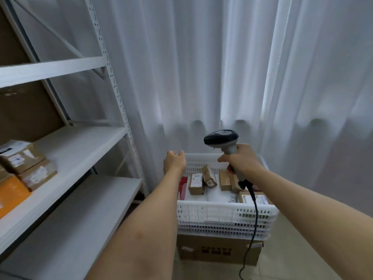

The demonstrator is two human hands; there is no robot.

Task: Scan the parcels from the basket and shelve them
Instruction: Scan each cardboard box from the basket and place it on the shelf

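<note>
My right hand (pixel 240 160) is wrapped around the grey handle of a black-headed handheld barcode scanner (pixel 224 142), which I hold upright above the basket with its head pointing left. Its black cable (pixel 254 211) hangs from the bottom of the handle, down over the near wall of the basket and towards the floor.

My left hand (pixel 174 161) hovers over the far left corner of the basket with nothing in it, fingers loosely curled and turned away from me, so I cannot see the fingertips clearly.

The white perforated plastic basket (pixel 222 215) sits on top of a brown cardboard carton (pixel 218 251) on the floor, in front of a white pleated curtain (pixel 201 67). Inside it lie several small brown cardboard parcels (pixel 196 183) with white labels, some upright and some tilted, plus a red flat packet (pixel 182 187) against the left wall and a labelled parcel in the near right corner (pixel 256 198).

To my left stands a white metal shelving rack (pixel 80 142). On its middle shelf, at the left edge of the view, rest a few taped brown labelled boxes (pixel 26 158) stacked together, with an orange package (pixel 11 194) just beside them.
</note>
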